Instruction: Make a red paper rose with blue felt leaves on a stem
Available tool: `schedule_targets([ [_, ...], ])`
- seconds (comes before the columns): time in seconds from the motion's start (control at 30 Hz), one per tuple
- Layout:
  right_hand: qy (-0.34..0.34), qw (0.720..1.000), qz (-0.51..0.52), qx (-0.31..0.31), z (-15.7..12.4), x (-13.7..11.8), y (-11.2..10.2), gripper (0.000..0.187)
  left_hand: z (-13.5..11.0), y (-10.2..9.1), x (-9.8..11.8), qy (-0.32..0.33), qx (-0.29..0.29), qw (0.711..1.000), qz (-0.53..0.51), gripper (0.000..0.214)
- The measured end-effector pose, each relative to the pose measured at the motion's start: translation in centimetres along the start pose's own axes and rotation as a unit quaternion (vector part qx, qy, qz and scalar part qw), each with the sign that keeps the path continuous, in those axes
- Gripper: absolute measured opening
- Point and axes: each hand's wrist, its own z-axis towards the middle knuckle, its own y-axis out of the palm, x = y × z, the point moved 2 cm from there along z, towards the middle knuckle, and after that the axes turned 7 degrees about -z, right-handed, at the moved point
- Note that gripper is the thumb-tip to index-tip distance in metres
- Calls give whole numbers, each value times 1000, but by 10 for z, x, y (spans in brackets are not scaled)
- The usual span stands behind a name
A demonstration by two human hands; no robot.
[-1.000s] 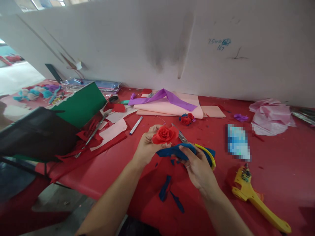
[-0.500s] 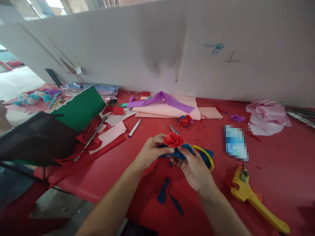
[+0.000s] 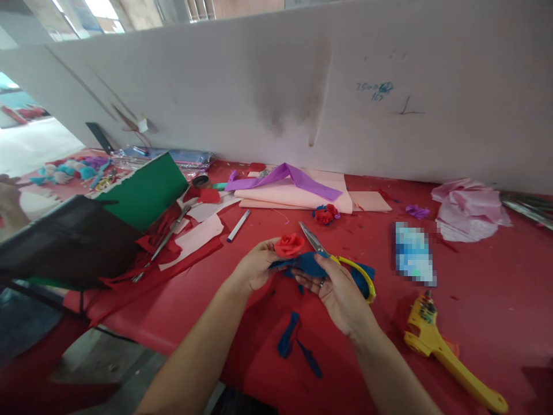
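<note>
My left hand (image 3: 258, 266) is closed on a red rolled flower (image 3: 288, 245), gripping it from below on its left side. A strip of dark blue material (image 3: 309, 264) stretches from under the flower to my right hand (image 3: 339, 288), which pinches the strip's right part between thumb and fingers. Scissors with yellow handles (image 3: 317, 239) lie on the table just behind my right hand, partly hidden by it. Two blue scraps (image 3: 287, 334) rest on the red table (image 3: 246, 357) below my hands. Farther back sits a small red and blue flower bunch (image 3: 325, 214).
A yellow glue gun (image 3: 449, 360) lies at the right, near a blurred packet (image 3: 413, 253). Pink sheets (image 3: 294, 199) and a purple strip (image 3: 285, 176) lie at the back, before a white panel (image 3: 207, 98). A green board (image 3: 147, 190) leans at the left. Part of another person's hand (image 3: 11, 202) shows far left.
The red flower and my left hand have moved slightly left, away from my right hand. More of the blue strip and of the scissors' blades shows now.
</note>
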Motion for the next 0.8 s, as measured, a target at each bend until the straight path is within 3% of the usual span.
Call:
schedule_targets([
  [0.23,-23,999,-17,-19,-2,0,2,22,4,-7,0,-18,9,997,-76,17],
  [0.43,-60,998,-1,23,-1,0,3,24,0,-4,6,9,1,993,-114,22],
  [0.6,-73,996,33,39,1,0,-2,20,6,-4,4,26,15,977,-212,15],
  [0.7,-66,995,67,44,1,0,-5,18,10,-1,-10,17,41,981,-189,12],
  [0.8,-57,994,82,46,3,0,-6,18,8,7,-24,-1,14,992,-126,7],
])
